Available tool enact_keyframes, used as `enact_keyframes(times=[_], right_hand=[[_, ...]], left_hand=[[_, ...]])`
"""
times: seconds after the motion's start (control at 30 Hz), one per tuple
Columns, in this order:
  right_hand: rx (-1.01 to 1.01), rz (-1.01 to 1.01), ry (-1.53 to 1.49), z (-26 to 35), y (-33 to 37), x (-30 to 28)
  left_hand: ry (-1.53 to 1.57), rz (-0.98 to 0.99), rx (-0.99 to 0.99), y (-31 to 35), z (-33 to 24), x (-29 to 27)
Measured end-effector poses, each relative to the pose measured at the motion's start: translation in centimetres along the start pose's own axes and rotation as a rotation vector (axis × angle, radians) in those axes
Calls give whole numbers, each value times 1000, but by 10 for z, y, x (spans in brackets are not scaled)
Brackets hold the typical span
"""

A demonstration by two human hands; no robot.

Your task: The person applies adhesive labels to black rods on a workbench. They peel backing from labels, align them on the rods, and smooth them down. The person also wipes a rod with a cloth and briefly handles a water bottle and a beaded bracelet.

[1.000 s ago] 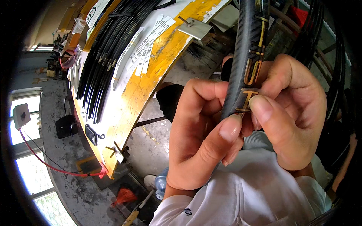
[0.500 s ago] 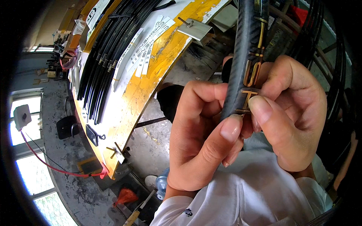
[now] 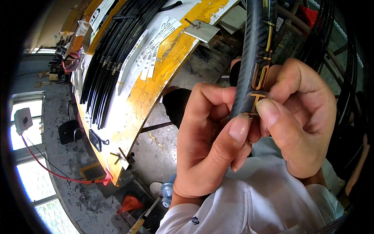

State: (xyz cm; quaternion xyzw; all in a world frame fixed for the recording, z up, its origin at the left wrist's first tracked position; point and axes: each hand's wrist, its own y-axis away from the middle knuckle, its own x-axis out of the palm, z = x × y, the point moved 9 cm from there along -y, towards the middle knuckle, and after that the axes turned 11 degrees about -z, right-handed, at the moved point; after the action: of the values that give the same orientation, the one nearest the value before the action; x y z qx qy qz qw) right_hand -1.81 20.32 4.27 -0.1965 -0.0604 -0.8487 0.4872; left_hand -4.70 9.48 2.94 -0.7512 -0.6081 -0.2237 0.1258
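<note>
A dark carbon-fibre tube [image 3: 244, 64] with a woven pattern runs down from the top edge in front of me. Gold-outlined lettering on a dark strip [image 3: 261, 74] lies along its right side. My left hand [image 3: 212, 140] is closed round the tube's lower end, its thumb pressed just below the last letter. With thumb and fingers pinched together, my right hand [image 3: 300, 117] grips the strip's right edge beside that letter. The thumb hides part of the strip, and both hands cover the tube's lower end.
On the left, a worn yellow-and-white table [image 3: 156, 87] carries a row of black tubes [image 3: 113, 58] and white printed label strips [image 3: 150, 58]. Metal clamps [image 3: 200, 31] sit on its edge. More black tubes [image 3: 344, 78] stand at right. A red cable [image 3: 50, 167] reaches the table corner.
The tube has turned and shifted very slightly, with a light shine moving along it. Both hands keep their hold in nearly the same place.
</note>
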Motion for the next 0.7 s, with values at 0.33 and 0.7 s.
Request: enact_keyframes(times=[0.33,0.7], right_hand=[[-51,53,30,2,-2,1],[-129,54,6,6,2,1]], left_hand=[[54,167,-29,2,0,0],[86,153,-64,4,1,2]])
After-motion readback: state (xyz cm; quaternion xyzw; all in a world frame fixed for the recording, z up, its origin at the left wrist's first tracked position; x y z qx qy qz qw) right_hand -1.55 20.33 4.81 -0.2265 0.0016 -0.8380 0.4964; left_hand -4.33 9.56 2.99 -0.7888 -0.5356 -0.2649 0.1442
